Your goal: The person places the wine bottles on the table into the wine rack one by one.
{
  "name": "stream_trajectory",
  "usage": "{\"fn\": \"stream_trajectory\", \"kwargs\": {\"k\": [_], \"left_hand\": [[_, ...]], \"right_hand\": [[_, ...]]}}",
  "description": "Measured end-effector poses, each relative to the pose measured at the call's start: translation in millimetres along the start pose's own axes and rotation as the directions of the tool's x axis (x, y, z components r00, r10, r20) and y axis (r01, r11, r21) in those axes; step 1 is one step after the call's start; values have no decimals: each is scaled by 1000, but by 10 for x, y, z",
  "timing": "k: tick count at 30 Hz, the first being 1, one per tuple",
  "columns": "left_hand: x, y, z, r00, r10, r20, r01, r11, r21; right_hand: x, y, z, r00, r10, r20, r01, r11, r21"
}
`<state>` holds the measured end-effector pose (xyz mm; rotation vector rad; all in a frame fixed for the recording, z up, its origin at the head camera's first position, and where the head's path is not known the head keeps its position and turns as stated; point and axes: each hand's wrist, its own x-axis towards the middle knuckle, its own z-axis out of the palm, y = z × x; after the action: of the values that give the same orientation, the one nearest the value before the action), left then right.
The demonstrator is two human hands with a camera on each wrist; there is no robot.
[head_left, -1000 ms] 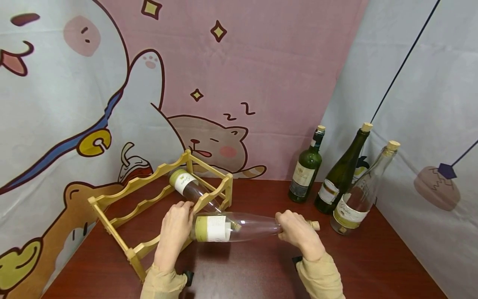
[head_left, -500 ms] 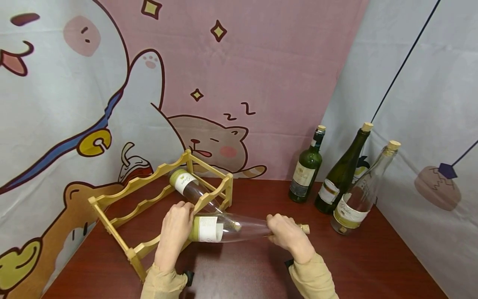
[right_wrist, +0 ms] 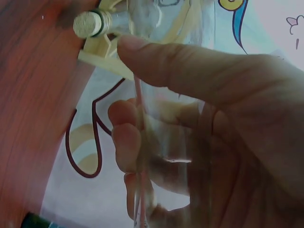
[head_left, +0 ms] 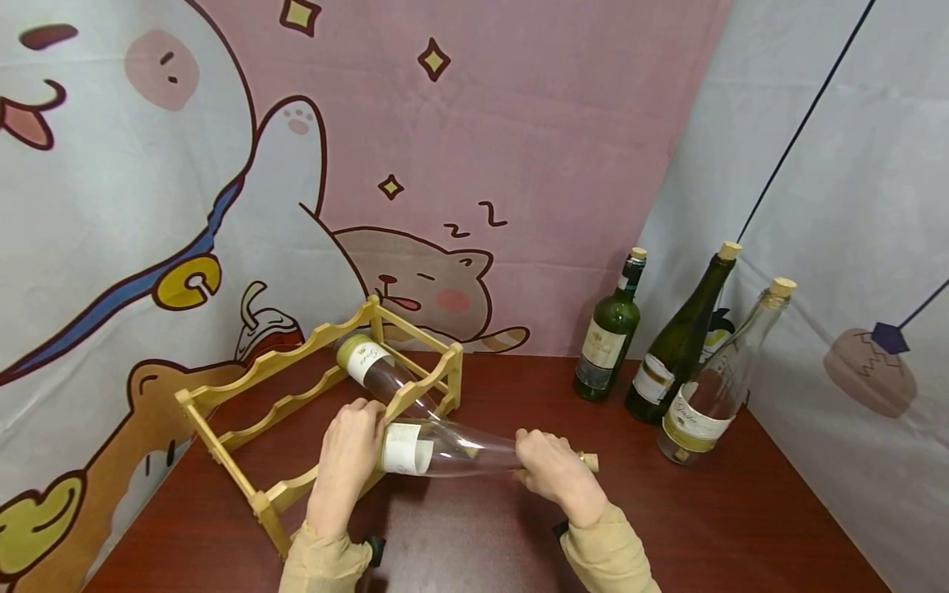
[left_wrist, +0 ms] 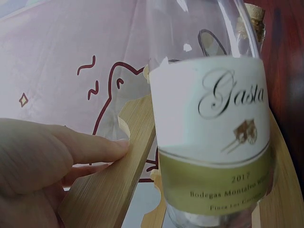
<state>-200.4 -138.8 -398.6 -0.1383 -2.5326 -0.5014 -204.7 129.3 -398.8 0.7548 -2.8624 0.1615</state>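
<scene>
My right hand grips a clear wine bottle around its neck, fingers on one side and thumb on the other. The bottle lies roughly level, its corked end pointing right. Its base is hidden behind my left hand at the front of the wooden wine rack. With thumb and fingers, my left hand holds the rack's upper front rail. In the left wrist view, the bottle's white and green label is close beside that rail. A second clear bottle rests in the rack's far slot, neck toward the front.
Three corked bottles stand at the right: a green one with a cream label, a taller dark green one and a clear one. All are on the dark red table. A cartoon-printed cloth hangs behind.
My right hand has moved left with the bottle, bringing its base further behind my left hand toward the rack. The label has turned slightly. My left hand stays on the rail.
</scene>
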Motion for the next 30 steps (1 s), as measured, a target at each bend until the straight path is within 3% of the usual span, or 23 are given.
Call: {"fn": "stream_trajectory", "kwargs": {"k": [9, 30], "left_hand": [[-1, -9, -5, 1000, 1, 12, -1, 1000, -8], [-3, -6, 4, 999, 28, -23, -27, 1000, 9]], "right_hand": [[19, -107, 106, 1000, -26, -17, 26, 1000, -15], [50, -343, 242, 1000, -1, -31, 1, 1000, 4]]}}
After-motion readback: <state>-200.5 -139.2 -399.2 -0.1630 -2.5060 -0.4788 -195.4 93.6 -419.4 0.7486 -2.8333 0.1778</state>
